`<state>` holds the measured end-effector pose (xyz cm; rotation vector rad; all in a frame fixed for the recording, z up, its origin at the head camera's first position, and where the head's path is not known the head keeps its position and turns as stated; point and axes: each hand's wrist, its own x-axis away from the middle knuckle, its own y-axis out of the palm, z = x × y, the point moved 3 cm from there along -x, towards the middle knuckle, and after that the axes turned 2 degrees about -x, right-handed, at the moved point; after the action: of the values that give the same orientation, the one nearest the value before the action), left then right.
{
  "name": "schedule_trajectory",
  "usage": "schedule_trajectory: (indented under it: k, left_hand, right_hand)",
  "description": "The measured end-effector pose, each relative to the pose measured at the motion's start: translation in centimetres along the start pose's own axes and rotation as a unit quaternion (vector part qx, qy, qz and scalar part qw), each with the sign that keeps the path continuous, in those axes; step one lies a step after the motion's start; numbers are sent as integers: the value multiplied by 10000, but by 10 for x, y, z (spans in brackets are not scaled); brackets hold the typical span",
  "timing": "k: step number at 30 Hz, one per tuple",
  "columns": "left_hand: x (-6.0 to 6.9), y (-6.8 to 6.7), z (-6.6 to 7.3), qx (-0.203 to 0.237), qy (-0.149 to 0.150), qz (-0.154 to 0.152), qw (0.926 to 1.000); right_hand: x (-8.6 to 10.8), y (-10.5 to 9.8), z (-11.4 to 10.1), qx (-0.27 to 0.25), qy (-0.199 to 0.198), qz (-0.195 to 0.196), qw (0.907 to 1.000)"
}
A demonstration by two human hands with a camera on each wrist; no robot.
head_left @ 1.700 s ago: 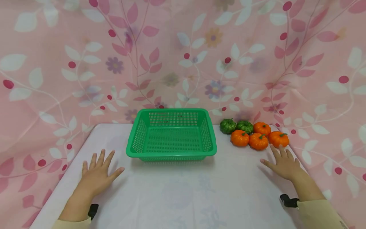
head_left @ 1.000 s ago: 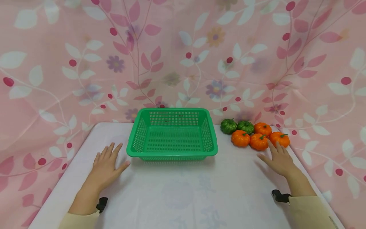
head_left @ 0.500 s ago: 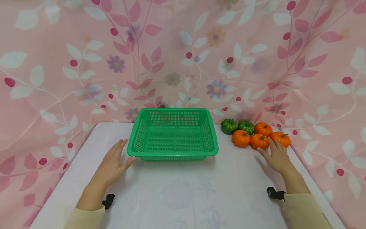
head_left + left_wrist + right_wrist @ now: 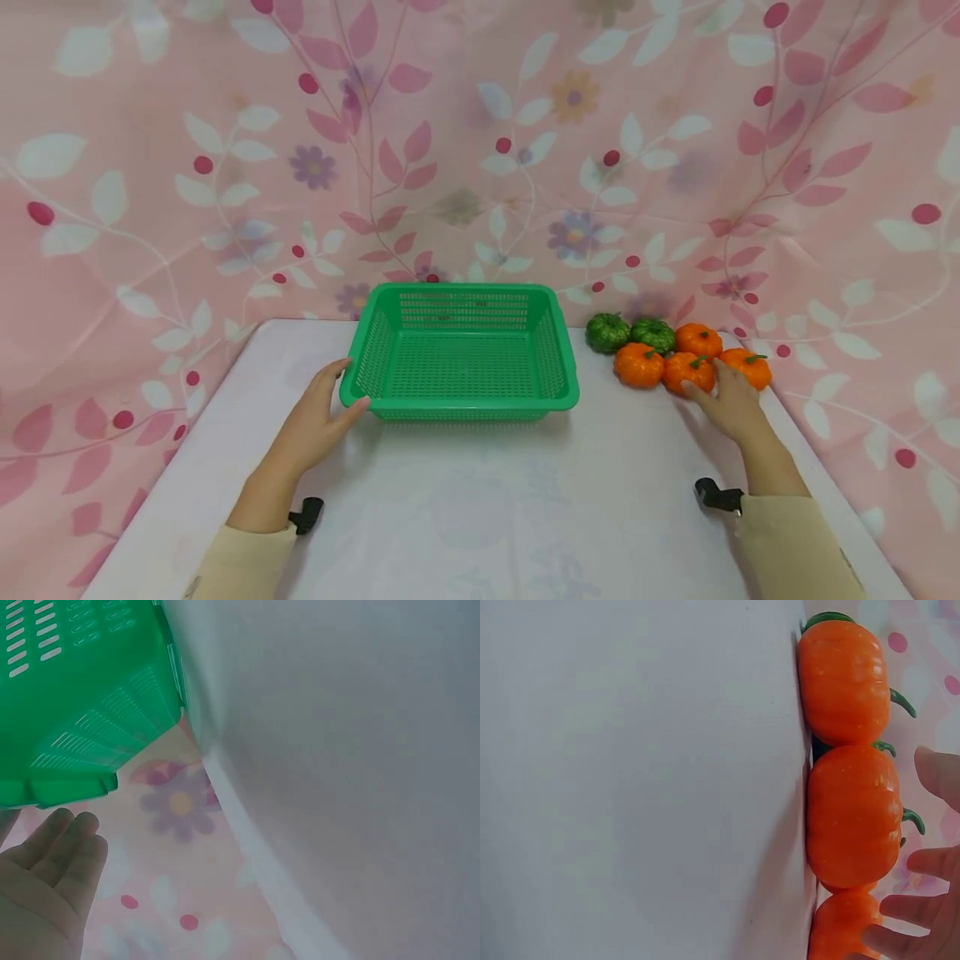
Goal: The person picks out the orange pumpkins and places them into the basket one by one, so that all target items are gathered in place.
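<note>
A green plastic basket with slotted walls stands at the middle back of the table. My left hand is at its left front corner, thumb and fingers spread either side of the rim; the left wrist view shows the fingertips just off the basket. At the right, my right hand hovers over the front of the small pumpkins, fingers apart. Its thumb overlaps the middle front orange pumpkin; in the right wrist view a gap separates the thumb from that pumpkin. Neither hand holds anything.
Beside the middle one sit more orange pumpkins, at left, back and right. Two green pumpkins lie behind. A white cloth covers the table; a pink floral curtain hangs close behind.
My left hand has moved right and forward from the table's left side to the basket's corner. My right hand has moved slightly left and forward toward the pumpkins. Basket and pumpkins stay put.
</note>
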<state>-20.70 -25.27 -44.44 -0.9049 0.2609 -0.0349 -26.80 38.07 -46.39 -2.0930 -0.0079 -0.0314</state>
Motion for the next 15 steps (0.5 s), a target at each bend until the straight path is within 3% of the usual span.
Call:
schedule_trajectory:
  k: [7, 15]
  left_hand:
    - [-2, 6, -2, 542, -144, -97, 9984]
    - [-6, 5, -6, 1207, -434, -319, 9912]
  right_hand:
    - [-1, -2, -1, -267, 396, -142, 9988]
    - [-7, 1, -3, -698, 612, -282, 9953]
